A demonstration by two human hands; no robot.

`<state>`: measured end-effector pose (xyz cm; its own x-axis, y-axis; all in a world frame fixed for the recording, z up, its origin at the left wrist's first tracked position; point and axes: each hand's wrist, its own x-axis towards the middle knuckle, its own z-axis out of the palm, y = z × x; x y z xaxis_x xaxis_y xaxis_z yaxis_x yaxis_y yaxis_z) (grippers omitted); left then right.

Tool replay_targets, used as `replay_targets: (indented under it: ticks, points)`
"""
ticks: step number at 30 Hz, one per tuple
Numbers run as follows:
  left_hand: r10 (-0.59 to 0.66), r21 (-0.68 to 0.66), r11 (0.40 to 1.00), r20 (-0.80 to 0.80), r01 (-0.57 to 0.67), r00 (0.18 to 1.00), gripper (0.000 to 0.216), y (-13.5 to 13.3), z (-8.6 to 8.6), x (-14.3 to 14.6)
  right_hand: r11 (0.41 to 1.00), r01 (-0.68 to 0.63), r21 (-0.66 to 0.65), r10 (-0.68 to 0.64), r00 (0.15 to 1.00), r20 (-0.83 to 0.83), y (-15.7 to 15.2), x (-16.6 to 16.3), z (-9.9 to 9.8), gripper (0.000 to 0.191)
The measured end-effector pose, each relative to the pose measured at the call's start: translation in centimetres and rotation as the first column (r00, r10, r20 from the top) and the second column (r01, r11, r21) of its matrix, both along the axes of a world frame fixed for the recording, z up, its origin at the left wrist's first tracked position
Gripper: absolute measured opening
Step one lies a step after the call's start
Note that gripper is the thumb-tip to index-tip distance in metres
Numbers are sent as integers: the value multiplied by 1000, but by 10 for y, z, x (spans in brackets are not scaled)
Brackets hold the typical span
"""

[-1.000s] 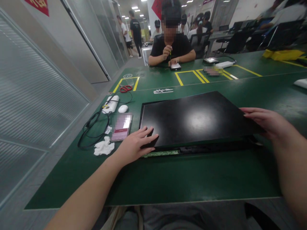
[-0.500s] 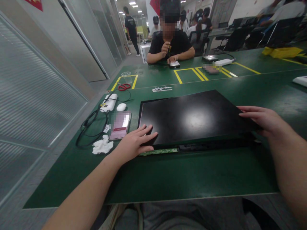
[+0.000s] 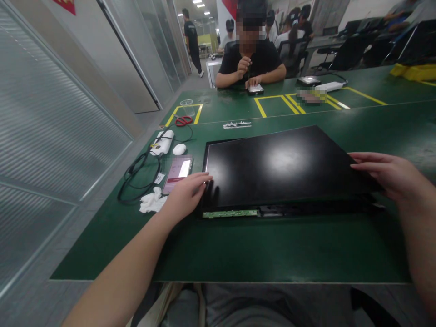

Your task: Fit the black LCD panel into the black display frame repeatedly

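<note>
A glossy black LCD screen panel lies in front of me, its right side raised off the dark frame beneath. My right hand grips the panel's right edge, with the fingers on top and the thumb hidden. At the left edge, my left hand has its fingers stretched out, fingertips at the border and thumb apart. Whether those fingertips press on the panel or only rest beside it, I cannot tell. A green circuit board strip shows along the near edge of the frame.
Left of the panel are a phone, crumpled tissue, a white mouse, a white power strip and black cable. Red-handled scissors lie farther back. Across the green table a person handles a hard drive.
My left hand has slid left from lying spread on the panel's surface to its left edge, uncovering the circuit board strip. My right hand keeps its hold. The view has shifted slightly.
</note>
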<state>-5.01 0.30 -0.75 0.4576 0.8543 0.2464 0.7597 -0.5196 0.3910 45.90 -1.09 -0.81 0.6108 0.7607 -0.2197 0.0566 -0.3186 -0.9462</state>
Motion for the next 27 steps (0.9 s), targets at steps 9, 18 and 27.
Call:
replay_targets:
  ticks: [9, 18, 27]
  points:
    - [77, -69, 994, -80, -82, 994, 40, -1, 2, -1, 997, 46, 57, -57, 978, 201, -4, -5, 2, 33]
    - [12, -63, 998, -136, -20, 991, 36, -1, 0, 0, 995, 87, 53, -97, 965, 242, -2, -20, 6, 38]
    - [8, -34, 999, -160, -14, 987, 37, 0, -1, -1, 994, 92, 57, -107, 922, 371, -3, -17, -4, 38]
